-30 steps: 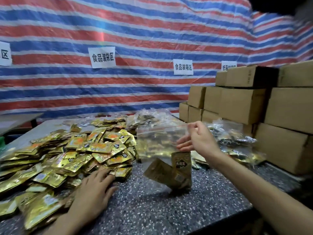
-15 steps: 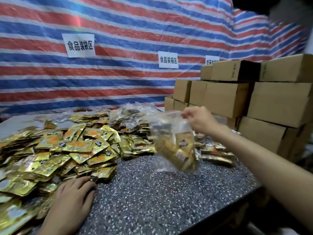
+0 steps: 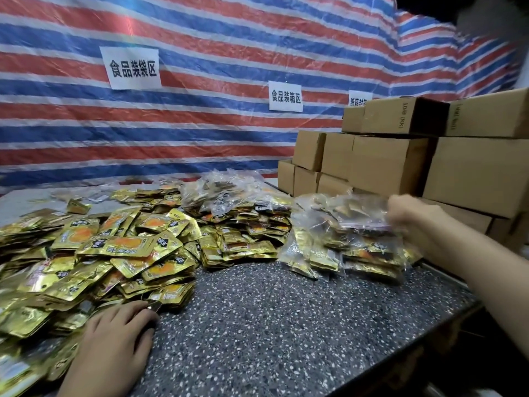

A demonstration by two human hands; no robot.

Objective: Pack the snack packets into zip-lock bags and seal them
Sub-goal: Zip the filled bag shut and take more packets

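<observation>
Striped tarpaulin (image 3: 200, 133) in red, blue and white hangs behind the work area, with white paper signs (image 3: 131, 67) printed in black characters fixed to it. Plain cardboard boxes (image 3: 386, 164) are stacked in several layers at the right, against the tarpaulin. A dark speckled tabletop (image 3: 272, 325) fills the foreground. Loose gold snack packets (image 3: 120, 247) lie in a wide, shallow heap over its left half. Filled clear bags (image 3: 229, 190) sit in a mound at the back centre, and more filled bags (image 3: 329, 253) lie just in front of the boxes. The right hand (image 3: 415, 222), smeared by motion, reaches in from the right and grips one zip-lock bag (image 3: 343, 213) by its zip edge. That bag holds a few packets and is tilted over the top of the right-hand mound; whether it touches the bags below cannot be told. The left hand (image 3: 114, 339) lies palm down with its fingers straight and relaxed at the near edge of the loose heap, its fingertips touching the nearest packets and gripping nothing.
</observation>
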